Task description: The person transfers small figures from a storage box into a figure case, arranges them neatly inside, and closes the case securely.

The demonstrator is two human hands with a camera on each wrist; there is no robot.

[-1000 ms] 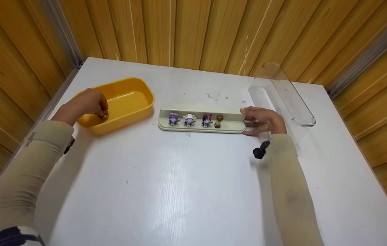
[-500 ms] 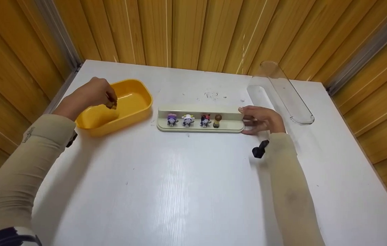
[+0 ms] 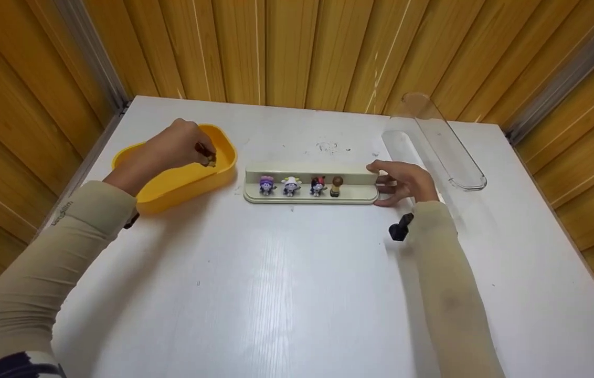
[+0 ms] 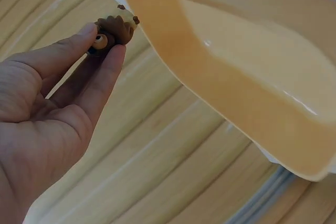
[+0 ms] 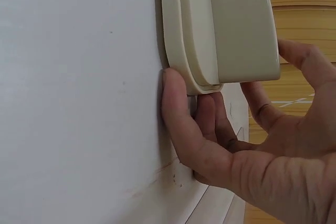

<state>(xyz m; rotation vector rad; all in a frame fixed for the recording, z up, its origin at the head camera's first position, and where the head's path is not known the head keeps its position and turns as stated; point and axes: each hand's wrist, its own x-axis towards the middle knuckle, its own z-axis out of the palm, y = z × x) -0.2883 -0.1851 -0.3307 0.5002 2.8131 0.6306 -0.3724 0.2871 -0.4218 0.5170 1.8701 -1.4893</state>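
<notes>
My left hand (image 3: 179, 144) pinches a small brown-and-yellow toy figurine (image 4: 116, 29) between thumb and fingers. It is over the right part of the yellow bin (image 3: 192, 191); in the left wrist view the bin's inside shows bare. A cream stepped display stand (image 3: 286, 168) lies on the table to the right. Along its low step stand several figurines: a purple one (image 3: 267, 186), a white-capped one (image 3: 290, 186), a black-and-red one (image 3: 318, 186) and a brown-headed one (image 3: 336, 186). My right hand (image 3: 407, 179) grips the stand's right end, fingers at front and back edges.
A transparent long cover (image 3: 452, 152) lies at the back right of the white table (image 3: 286, 294), behind my right hand. Wood-patterned panels (image 3: 286, 52) rise behind the table and at both sides. A black piece (image 3: 399, 228) juts from the right wrist.
My left hand has lifted the figurine from the bin's left part and carried it rightward, towards the bin's right side. The right hand stays at the stand's end.
</notes>
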